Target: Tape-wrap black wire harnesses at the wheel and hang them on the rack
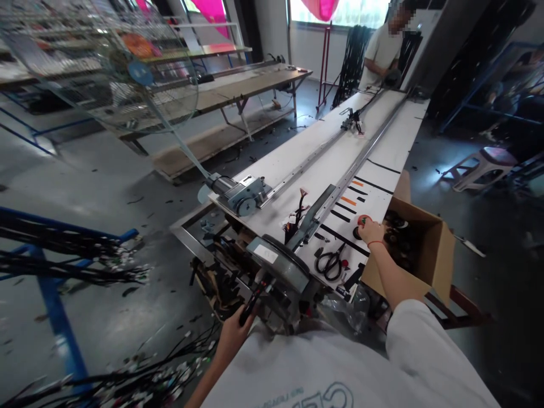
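My left hand [236, 330] is closed around a slim black handle [254, 301] with red marks, low beside the grey round machine head [278, 262] at the table's near end. Whether the handle joins the machine I cannot tell. My right hand [373, 231] reaches over the table's right edge, fingers closed on a black tape roll [357, 232] with a red-orange core. Left of it, black-handled scissors [330, 265] lie on the white tabletop [293, 184]. Short black and orange strips [349, 201] are stuck on the surface ahead of that hand.
An open cardboard box [442, 255] of dark rolls stands against the table's right side. Metal rails [365, 150] run lengthwise; a bundle of wires [297, 215] lies between them. A co-worker [378, 54] stands at the far end. A fan [140, 72] and hanging cables [85, 243] are left.
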The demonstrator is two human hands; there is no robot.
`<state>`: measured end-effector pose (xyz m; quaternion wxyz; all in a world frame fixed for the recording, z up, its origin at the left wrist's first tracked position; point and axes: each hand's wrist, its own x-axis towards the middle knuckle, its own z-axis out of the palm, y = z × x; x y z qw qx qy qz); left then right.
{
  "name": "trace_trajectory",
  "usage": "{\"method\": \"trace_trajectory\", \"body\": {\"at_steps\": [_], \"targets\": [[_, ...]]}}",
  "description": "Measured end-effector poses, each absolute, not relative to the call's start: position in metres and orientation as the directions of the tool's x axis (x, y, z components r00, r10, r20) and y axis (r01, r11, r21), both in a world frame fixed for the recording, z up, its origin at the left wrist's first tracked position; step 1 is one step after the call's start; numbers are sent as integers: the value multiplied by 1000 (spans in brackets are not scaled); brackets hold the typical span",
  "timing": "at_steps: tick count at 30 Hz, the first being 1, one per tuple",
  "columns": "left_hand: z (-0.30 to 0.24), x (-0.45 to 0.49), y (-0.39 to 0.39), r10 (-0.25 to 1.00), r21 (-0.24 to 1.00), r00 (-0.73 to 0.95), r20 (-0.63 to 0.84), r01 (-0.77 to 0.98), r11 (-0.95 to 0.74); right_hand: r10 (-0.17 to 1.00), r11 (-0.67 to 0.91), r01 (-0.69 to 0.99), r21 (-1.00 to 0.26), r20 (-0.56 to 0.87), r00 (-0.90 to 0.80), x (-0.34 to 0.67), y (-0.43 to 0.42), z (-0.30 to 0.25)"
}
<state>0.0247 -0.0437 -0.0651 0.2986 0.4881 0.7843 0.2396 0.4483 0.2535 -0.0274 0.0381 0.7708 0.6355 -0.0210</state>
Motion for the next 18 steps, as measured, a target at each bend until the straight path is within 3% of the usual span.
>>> {"method": "trace_trajectory", "body": {"at_steps": [14, 18], "targets": [[-73, 15, -64, 877, 732, -382, -292, 501, 462, 953, -261, 965, 11, -154, 259, 444, 252, -24], [-78, 5, -79, 867, 648, -361, -344, 577, 497, 946, -285, 956, -66, -179, 269, 450, 257, -18]]}}
